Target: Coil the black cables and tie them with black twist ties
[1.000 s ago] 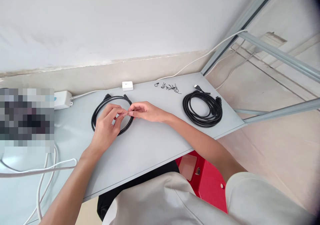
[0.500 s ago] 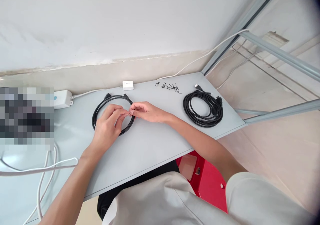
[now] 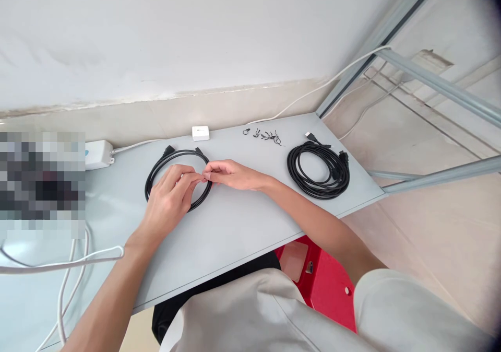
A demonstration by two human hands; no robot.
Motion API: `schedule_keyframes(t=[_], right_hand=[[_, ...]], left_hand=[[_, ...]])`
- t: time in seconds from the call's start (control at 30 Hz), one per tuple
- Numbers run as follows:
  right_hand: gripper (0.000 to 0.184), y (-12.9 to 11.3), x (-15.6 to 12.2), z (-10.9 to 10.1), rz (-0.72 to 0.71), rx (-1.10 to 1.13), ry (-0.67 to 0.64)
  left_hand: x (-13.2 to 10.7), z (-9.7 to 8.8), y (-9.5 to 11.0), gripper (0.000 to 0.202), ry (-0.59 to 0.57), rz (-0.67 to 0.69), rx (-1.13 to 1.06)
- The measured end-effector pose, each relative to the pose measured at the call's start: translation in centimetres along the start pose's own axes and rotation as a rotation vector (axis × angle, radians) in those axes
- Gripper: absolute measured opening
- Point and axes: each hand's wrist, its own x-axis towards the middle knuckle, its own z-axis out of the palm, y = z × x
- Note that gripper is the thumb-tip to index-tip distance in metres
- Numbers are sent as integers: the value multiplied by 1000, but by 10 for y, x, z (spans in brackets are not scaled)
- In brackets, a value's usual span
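Observation:
A coiled black cable (image 3: pixel 164 163) lies on the grey table (image 3: pixel 235 226), and both hands meet over its right side. My left hand (image 3: pixel 172 198) pinches its fingertips together at the coil's edge. My right hand (image 3: pixel 229 173) pinches from the other side, fingertips touching those of the left. Something very small sits between the fingertips, too small to name. A second, thicker coil of black cable (image 3: pixel 318 169) rests to the right, untouched. Several small black twist ties (image 3: pixel 266 135) lie at the table's back edge.
A small white box (image 3: pixel 200 132) and a white adapter (image 3: pixel 98 154) with white cords (image 3: pixel 70 263) sit at the back and left. A blurred patch covers the far left. A metal frame (image 3: pixel 430 80) stands right. A red stool (image 3: pixel 317 279) shows below the table edge.
Both hands stay pinched together over the left coil with only slight finger shifts; the view drifted a little.

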Motion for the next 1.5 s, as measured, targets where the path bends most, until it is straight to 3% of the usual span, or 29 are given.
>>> schedule_keyframes(t=[0.37, 0.53, 0.73, 1.0, 1.23, 1.5], right_hand=[[45, 0, -1, -4, 19, -40, -23], [40, 2, -1, -12, -15, -129, -64], [35, 3, -1, -25, -11, -174, -128], [36, 3, 1, -25, 14, -103, -122], [30, 0, -1, -24, -48, -136, -126], [20, 3, -2, -21, -95, -241, -65]], left_hand=[[0, -1, 1, 27, -16, 87, 84], [-2, -6, 0, 46, -99, 130, 57], [-4, -7, 4, 53, -142, 126, -16], [-1, -6, 7, 32, -82, 92, -67], [2, -2, 6, 19, -63, 77, -65], [0, 1, 2, 15, -55, 44, -32]])
